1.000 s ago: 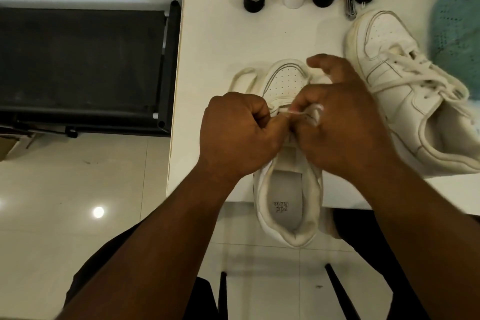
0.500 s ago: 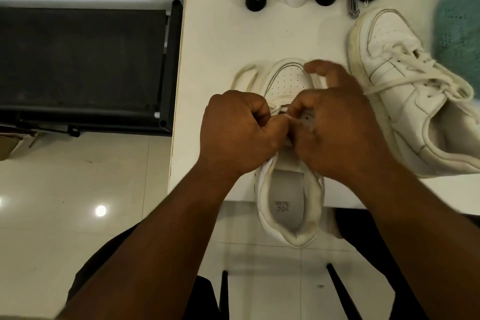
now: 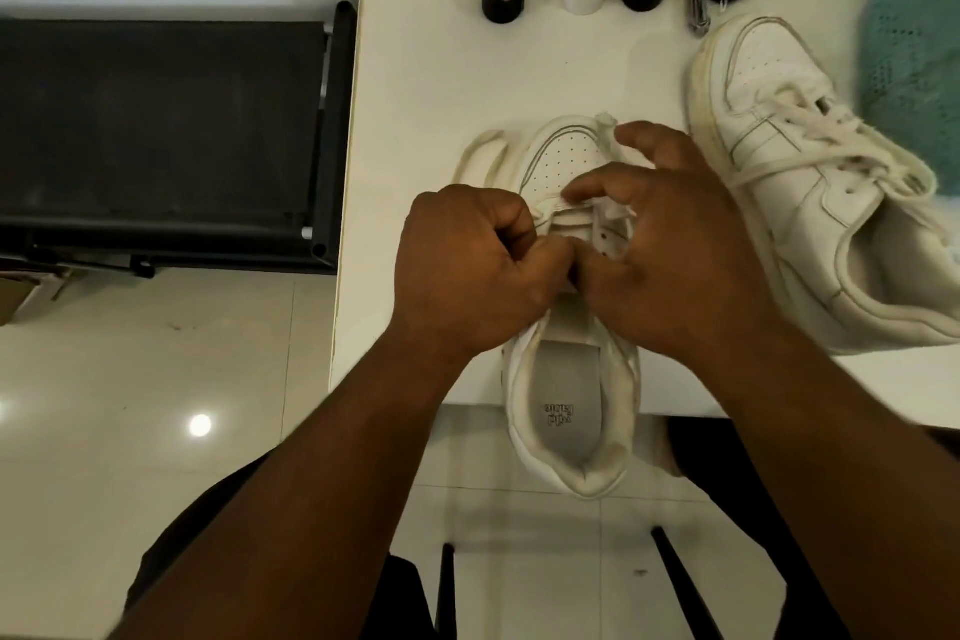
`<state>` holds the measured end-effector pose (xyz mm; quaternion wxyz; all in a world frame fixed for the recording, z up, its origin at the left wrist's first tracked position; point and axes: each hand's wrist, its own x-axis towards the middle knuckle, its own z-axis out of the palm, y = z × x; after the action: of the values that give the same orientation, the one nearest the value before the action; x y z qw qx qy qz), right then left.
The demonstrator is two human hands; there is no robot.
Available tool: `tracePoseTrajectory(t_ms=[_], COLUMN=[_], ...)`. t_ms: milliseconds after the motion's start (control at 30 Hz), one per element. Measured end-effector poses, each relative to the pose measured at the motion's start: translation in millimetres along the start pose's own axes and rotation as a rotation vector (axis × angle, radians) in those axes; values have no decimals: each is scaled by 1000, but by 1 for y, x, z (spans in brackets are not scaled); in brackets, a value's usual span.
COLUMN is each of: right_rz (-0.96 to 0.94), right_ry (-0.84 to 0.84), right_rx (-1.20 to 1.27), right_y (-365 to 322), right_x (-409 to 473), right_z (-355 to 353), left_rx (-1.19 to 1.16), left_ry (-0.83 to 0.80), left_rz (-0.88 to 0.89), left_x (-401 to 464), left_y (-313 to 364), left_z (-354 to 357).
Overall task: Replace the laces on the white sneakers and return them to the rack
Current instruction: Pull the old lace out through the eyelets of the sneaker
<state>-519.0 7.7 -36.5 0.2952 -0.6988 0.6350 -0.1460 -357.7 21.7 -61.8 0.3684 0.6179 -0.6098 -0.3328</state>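
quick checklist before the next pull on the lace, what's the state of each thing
1. Left hand has a grip on the lace: ok, fist curled round it.
2. Right hand has a grip on the lace: cannot tell, fingers spread over the eyelets.
3. Near sneaker steady on the table: not ok, heel overhangs the edge.
4. Lace seated in the eyelet: cannot tell, hands hide it.
5. Second sneaker out of the way: ok, apart at right.

White table (image 3: pixel 426 83) beside black rack (image 3: pixel 156 130) on glossy tiled floor (image 3: pixel 130 379).
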Motion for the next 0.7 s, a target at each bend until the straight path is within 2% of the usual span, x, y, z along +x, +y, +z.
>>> tracePoseTrajectory(t_ms=[133, 500, 600, 700], right_rz=[25, 82, 81, 67], right_ry=[94, 94, 101, 99], right_rx=[-4, 64, 87, 103], right_y=[5, 10, 13, 15], right_x=[5, 8, 9, 10], right_z=[-9, -11, -10, -10], left_rx=[-105, 164, 231, 271], left_ry=[4, -117, -28, 114], left_rz=[11, -16, -47, -169], left_x=[6, 13, 14, 18], left_y=[-3, -20, -22, -25], left_z=[-8, -13, -16, -26])
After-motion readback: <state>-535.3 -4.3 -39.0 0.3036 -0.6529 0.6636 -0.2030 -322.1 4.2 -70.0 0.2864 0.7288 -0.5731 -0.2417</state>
